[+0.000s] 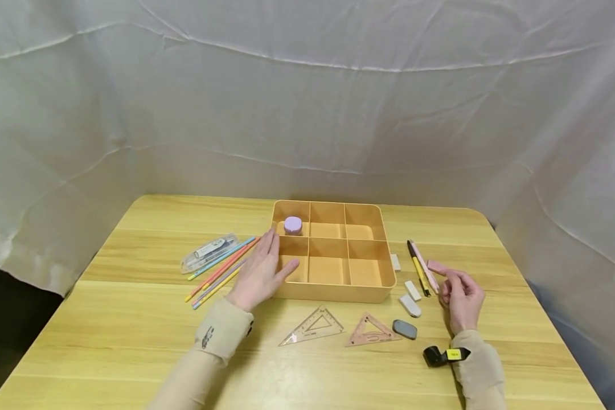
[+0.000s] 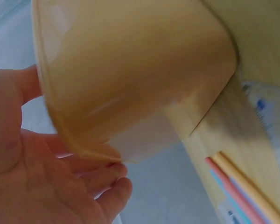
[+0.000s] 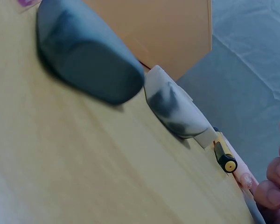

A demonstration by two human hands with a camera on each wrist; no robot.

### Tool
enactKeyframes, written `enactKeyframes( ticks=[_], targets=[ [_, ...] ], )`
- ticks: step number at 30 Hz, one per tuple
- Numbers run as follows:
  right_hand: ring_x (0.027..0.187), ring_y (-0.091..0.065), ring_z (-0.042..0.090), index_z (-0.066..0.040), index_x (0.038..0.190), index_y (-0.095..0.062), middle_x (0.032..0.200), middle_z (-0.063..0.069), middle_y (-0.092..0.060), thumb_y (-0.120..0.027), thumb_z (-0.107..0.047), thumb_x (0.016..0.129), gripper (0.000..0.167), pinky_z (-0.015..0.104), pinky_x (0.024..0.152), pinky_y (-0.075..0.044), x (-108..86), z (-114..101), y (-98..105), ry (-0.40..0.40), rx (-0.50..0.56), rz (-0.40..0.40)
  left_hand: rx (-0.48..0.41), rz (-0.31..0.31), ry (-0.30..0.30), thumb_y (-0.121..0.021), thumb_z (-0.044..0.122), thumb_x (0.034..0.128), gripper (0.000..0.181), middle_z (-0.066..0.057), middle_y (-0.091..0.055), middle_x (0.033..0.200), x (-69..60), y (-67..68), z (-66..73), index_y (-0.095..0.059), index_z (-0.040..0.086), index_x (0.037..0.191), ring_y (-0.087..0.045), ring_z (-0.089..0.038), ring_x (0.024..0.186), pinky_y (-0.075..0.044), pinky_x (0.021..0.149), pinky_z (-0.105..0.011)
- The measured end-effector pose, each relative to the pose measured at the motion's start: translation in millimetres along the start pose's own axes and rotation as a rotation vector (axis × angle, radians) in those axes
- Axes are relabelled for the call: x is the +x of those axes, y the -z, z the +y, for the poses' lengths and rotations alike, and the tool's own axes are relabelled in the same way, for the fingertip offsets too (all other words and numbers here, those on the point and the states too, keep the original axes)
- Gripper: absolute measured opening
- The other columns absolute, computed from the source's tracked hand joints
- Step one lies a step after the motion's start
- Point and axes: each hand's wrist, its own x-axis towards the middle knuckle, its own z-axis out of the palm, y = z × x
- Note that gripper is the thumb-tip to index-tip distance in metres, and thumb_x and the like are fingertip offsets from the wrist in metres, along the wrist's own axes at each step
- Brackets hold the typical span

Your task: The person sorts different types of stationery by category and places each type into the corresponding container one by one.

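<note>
An orange box with several compartments sits at the table's middle, a purple round-cornered item in its back-left compartment. My left hand rests against the box's left side, fingers extended along the rim and thumb over the front-left compartment; the left wrist view shows this hand at the rim. On the right, my right hand pinches a pink eraser between thumb and fingers. Beside it lie a yellow-and-black pen and a pink pen. The right wrist view catches only curled fingers.
Several coloured pencils and a clear case lie left of the box. In front are a clear set square, a pink set square and a grey eraser. White erasers lie near the box's right corner.
</note>
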Motion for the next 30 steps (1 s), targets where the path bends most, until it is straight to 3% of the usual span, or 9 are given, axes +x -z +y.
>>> enactKeyframes(
  ticks=[5,12,25,30],
  targets=[
    [0.039,-0.041,0.008,0.008,0.095,-0.071,0.049,0.003,-0.051,-0.059,-0.007,0.100,0.019,0.022,0.035,-0.030,-0.6,0.1,-0.1,-0.009,-0.009,-0.012,0.014,0.037,0.024,-0.046,0.049,0.1045,0.083,-0.023,-0.008,0.168,-2.2,-11.6,-0.7,-0.015,-0.008,0.157,-0.013,-0.037,0.157,-0.016,0.129,-0.049],
    [0.038,-0.041,0.007,0.011,0.094,-0.069,0.049,0.003,-0.051,-0.059,-0.006,0.100,0.021,0.021,0.034,-0.030,0.2,0.5,-0.6,-0.002,-0.013,-0.012,0.020,0.091,0.033,-0.039,0.055,0.1046,0.084,-0.019,-0.004,0.169,-4.7,-23.2,-0.6,-0.016,-0.007,0.157,-0.010,-0.035,0.158,-0.016,0.129,-0.049],
    [0.037,-0.041,0.006,0.013,0.091,-0.067,0.048,0.002,-0.054,-0.058,-0.003,0.099,0.020,0.021,0.034,-0.032,0.9,3.8,-0.8,0.032,-0.041,-0.038,0.020,0.145,0.022,-0.037,0.052,0.1054,0.080,-0.021,-0.008,0.169,-4.7,-31.3,-3.1,-0.022,-0.009,0.155,-0.012,-0.034,0.158,-0.018,0.129,-0.047],
    [0.040,-0.043,0.006,0.004,0.089,-0.072,0.050,0.000,-0.055,-0.059,-0.006,0.099,0.019,0.020,0.037,-0.034,1.3,1.3,-1.0,-0.007,-0.084,-0.053,0.012,0.152,0.021,-0.037,0.050,0.1058,0.078,-0.022,-0.010,0.168,-4.0,-32.9,-4.0,-0.022,-0.009,0.155,-0.013,-0.035,0.158,-0.018,0.129,-0.047]
  ],
)
